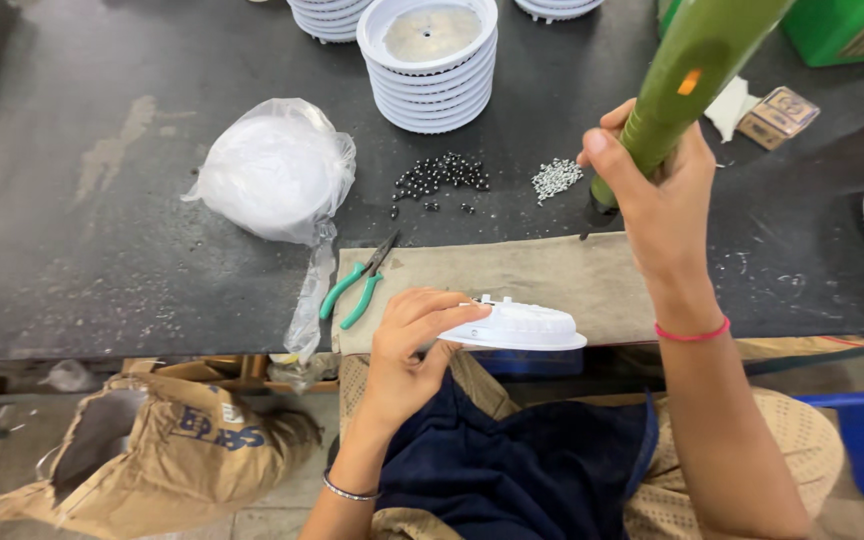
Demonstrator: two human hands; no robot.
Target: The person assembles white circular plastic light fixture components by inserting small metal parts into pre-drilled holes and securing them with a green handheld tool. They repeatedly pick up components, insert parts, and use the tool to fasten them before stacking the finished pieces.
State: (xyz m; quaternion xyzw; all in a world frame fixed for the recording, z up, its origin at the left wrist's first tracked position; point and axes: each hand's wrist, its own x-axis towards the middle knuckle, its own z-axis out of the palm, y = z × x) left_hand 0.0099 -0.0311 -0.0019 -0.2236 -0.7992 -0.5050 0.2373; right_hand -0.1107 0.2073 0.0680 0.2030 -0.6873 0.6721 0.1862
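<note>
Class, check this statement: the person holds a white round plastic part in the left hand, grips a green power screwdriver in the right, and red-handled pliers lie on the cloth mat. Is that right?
One detail is wrong. The head view shows the pliers have green handles, not red. The rest stands: the left hand holds the white round plastic part, the right hand grips the green power screwdriver, and the pliers lie at the cloth mat's edge.

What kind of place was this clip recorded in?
Probably a small assembly workshop bench: stacks of identical white round plastic housings, loose piles of small dark screws on the dark worktop, and a green powered screwdriver gripped in the right hand.
</note>
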